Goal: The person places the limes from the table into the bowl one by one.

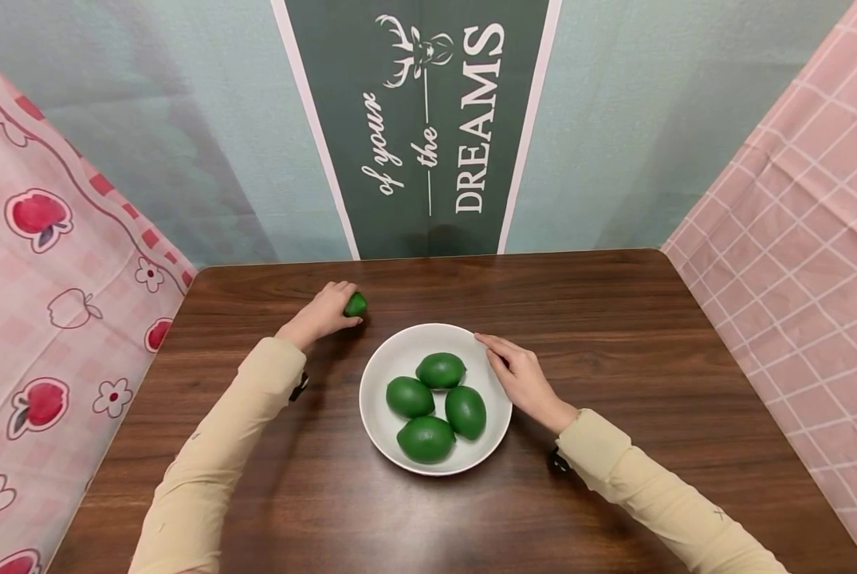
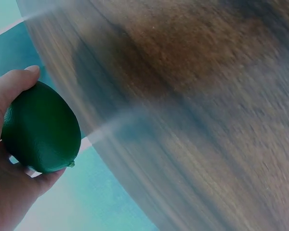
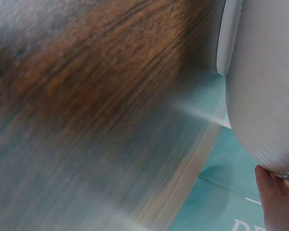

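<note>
A white bowl (image 1: 381,434) on the wooden table holds several green limes (image 1: 429,439). Beyond the bowl, to its upper left, my left hand (image 1: 327,312) grips another lime (image 2: 42,127), thumb on one side and fingers on the other. That lime has a small stem nub at its end and is partly covered by the hand in the head view. My right hand (image 1: 523,381) holds the bowl's right rim, the thumb over the edge and the fingers along the outside. In the right wrist view, fingertips (image 3: 265,179) lie against the bowl's outer wall.
The dark brown wooden table (image 1: 600,319) ends at a teal back curtain (image 1: 607,143) with a lettered dark green panel (image 1: 428,231). A pink apple-print cloth (image 1: 55,279) hangs at left, a pink checked cloth (image 1: 794,239) at right.
</note>
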`<action>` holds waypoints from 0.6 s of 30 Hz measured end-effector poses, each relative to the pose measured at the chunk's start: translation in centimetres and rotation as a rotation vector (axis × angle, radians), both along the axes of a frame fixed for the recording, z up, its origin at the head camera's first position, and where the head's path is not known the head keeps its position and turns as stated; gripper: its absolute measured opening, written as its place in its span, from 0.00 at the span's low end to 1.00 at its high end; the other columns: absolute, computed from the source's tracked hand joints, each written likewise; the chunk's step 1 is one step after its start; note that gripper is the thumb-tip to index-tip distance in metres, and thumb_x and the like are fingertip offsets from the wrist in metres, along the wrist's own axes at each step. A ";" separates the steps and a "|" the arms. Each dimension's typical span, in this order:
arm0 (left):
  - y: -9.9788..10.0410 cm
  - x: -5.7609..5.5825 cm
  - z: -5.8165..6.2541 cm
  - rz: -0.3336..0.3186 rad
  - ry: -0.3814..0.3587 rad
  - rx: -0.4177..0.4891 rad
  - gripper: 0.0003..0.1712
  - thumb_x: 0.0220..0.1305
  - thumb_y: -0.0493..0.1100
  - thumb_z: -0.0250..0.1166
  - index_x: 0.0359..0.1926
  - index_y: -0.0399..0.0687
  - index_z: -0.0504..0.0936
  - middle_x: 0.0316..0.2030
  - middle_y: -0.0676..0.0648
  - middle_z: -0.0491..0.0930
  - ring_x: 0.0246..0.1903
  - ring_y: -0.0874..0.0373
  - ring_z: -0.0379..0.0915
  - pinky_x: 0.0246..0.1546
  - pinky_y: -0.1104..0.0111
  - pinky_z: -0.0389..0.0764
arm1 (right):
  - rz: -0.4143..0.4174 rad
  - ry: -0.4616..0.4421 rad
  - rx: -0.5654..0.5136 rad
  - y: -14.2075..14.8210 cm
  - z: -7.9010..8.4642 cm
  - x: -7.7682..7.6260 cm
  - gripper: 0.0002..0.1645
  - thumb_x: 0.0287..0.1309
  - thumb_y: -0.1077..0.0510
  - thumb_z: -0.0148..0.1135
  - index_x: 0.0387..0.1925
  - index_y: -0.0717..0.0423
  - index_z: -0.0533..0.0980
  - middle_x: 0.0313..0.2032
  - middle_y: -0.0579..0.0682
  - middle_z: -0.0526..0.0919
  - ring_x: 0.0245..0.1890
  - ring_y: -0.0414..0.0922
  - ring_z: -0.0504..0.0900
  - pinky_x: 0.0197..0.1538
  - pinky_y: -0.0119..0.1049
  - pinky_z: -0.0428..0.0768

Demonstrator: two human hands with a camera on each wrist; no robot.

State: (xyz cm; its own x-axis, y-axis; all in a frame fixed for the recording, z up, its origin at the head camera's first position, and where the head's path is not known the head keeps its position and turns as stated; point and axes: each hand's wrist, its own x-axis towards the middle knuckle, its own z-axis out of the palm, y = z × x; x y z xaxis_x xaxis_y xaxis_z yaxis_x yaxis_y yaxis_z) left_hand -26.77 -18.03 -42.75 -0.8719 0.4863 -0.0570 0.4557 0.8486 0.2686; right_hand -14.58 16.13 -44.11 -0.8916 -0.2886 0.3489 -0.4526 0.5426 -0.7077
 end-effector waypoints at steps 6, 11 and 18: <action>0.0 0.8 0.4 -0.022 0.029 0.015 0.32 0.53 0.44 0.67 0.56 0.31 0.69 0.49 0.35 0.71 0.45 0.41 0.65 0.42 0.51 0.73 | 0.001 -0.007 0.001 0.0 -0.1 0.0 0.18 0.62 0.65 0.51 0.53 0.58 0.75 0.51 0.54 0.78 0.53 0.48 0.75 0.54 0.43 0.73; 0.0 1.6 0.8 -0.048 0.064 0.036 0.31 0.52 0.43 0.68 0.55 0.32 0.70 0.48 0.36 0.72 0.45 0.42 0.65 0.42 0.51 0.73 | 0.002 -0.007 -0.001 0.0 0.0 0.0 0.18 0.62 0.65 0.51 0.53 0.57 0.75 0.51 0.54 0.78 0.53 0.48 0.75 0.54 0.43 0.73; 0.5 2.8 1.9 -0.094 0.077 0.063 0.30 0.52 0.42 0.68 0.54 0.33 0.70 0.48 0.36 0.72 0.45 0.42 0.65 0.43 0.52 0.72 | 0.000 -0.010 0.001 0.0 0.1 0.0 0.18 0.62 0.65 0.51 0.53 0.58 0.75 0.51 0.55 0.78 0.53 0.48 0.75 0.55 0.43 0.73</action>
